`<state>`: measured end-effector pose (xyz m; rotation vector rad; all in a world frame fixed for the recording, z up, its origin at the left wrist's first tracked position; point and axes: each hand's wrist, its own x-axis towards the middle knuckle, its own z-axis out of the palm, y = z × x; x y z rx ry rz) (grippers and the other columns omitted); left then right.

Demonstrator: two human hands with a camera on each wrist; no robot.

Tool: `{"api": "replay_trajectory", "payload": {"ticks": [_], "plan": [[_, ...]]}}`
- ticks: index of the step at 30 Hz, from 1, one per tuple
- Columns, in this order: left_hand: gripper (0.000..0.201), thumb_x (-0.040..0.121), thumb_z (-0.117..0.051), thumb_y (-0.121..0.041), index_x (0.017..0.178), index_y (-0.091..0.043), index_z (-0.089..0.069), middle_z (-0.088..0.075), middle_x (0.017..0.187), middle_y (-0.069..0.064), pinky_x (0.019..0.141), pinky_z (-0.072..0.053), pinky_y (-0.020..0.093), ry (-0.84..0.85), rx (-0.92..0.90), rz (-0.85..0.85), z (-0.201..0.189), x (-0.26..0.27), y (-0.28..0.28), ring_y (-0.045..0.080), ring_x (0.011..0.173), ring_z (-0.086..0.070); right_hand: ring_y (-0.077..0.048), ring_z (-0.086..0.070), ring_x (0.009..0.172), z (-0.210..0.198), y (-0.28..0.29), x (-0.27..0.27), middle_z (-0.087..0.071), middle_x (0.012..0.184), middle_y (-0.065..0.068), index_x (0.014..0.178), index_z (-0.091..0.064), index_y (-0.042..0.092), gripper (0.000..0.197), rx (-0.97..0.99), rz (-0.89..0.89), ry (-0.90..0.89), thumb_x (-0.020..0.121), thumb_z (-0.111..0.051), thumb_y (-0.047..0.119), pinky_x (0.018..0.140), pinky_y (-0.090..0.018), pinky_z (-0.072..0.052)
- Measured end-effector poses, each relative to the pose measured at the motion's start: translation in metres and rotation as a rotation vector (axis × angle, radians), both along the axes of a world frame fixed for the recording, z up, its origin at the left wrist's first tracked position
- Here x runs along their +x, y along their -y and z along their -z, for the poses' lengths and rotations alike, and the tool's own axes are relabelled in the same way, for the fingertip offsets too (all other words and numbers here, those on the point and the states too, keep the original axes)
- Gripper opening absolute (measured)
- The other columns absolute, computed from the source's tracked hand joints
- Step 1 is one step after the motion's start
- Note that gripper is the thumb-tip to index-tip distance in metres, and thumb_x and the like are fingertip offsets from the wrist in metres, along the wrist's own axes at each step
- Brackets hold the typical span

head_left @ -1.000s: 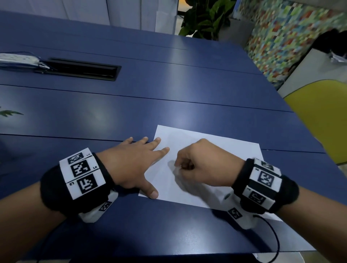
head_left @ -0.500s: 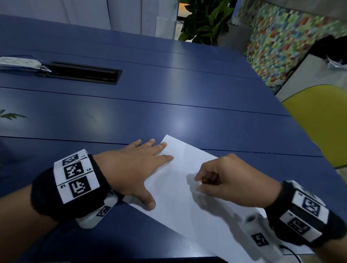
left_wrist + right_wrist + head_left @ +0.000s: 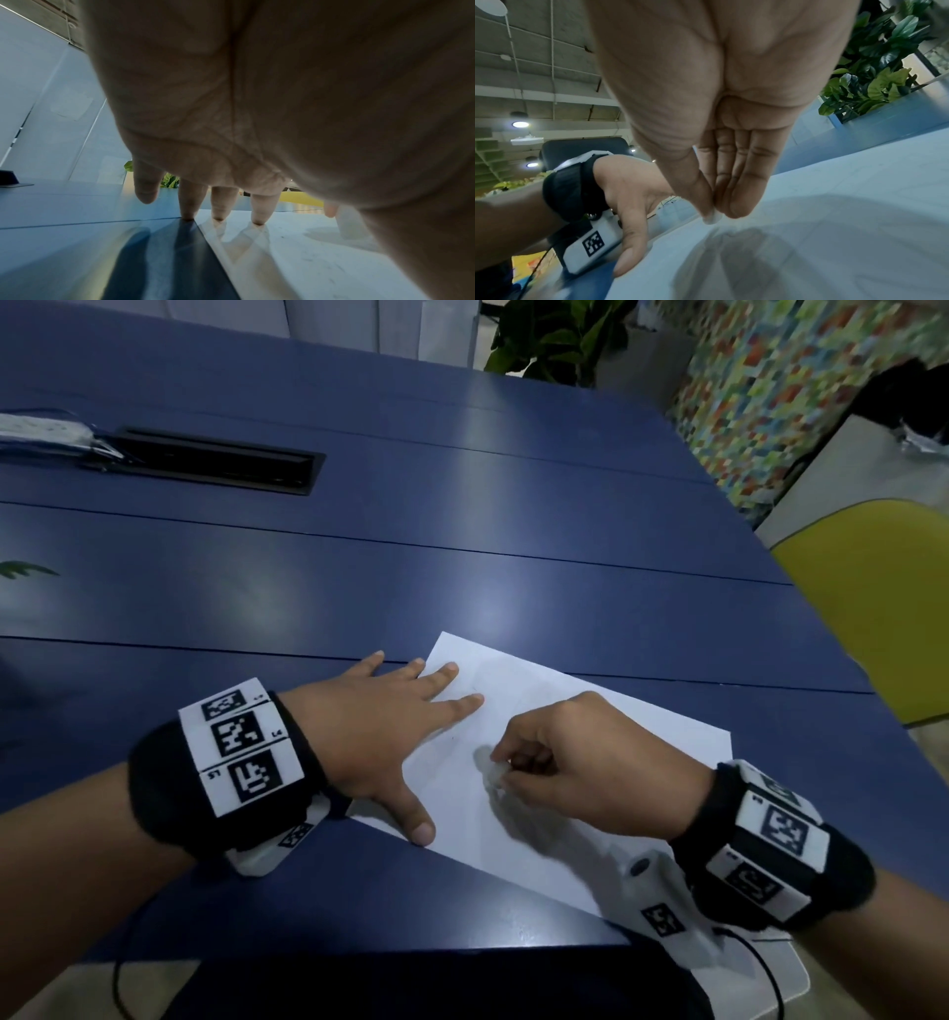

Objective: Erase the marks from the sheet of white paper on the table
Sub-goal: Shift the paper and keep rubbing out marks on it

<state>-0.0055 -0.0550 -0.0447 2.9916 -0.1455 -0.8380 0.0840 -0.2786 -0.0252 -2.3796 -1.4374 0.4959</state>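
The white paper has swung askew since a second ago, its near edge slewing rightward. The left hand, fingers flat, pins its left edge; the right hand pinches a white eraser, so rubbing can resume.

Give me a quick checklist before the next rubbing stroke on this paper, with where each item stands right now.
1. Eraser in grip: ok. The right hand pinches the small white eraser between thumb and fingertips.
2. Eraser on the sheet of white paper: cannot tell; its tip is at or just above the surface.
3. Paper held down: ok. The left hand lies flat, two fingertips and the thumb on the sheet's left edge.
4. Paper flat on the blue table: not ok; its near right corner overhangs the table edge.
5. Marks left to erase: ok. Faint pencil specks show in the left wrist view.
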Motion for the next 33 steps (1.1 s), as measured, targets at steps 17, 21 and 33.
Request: {"api": "replay_trajectory", "payload": {"ticks": [17, 21, 33], "plan": [[0.144, 0.058, -0.065, -0.096, 0.161, -0.043, 0.021, 0.023, 0.172, -0.001, 0.126, -0.002, 0.063, -0.037, 0.080, 0.018, -0.004, 0.003, 0.005, 0.031, 0.161, 0.007, -0.003, -0.065, 0.071, -0.002, -0.011, 0.006, -0.074, 0.078, 0.016, 0.093, -0.077, 0.026, 0.016, -0.034, -0.090, 0.052, 0.087, -0.070, 0.038, 0.073, -0.027, -0.055], [0.143, 0.058, -0.065, -0.095, 0.160, -0.043, 0.021, 0.023, 0.172, -0.002, 0.126, -0.002, 0.062, -0.045, 0.081, 0.013, -0.006, 0.003, 0.005, 0.030, 0.161, 0.008, 0.005, -0.062, 0.069, -0.008, -0.010, -0.002, -0.069, 0.074, 0.022, 0.101, -0.078, 0.029, 0.020, -0.149, -0.235, -0.047, 0.087, -0.071, 0.041, 0.069, -0.010, -0.046], [0.143, 0.058, -0.062, -0.097, 0.160, -0.044, 0.022, 0.024, 0.172, -0.003, 0.127, -0.005, 0.061, -0.053, 0.091, 0.019, -0.005, 0.004, 0.006, 0.029, 0.161, 0.007, 0.007, -0.062, 0.069, -0.008, -0.015, 0.005, -0.071, 0.076, 0.020, 0.103, -0.078, 0.028, 0.020, -0.144, -0.255, -0.019, 0.087, -0.071, 0.037, 0.068, -0.008, -0.046]]}}
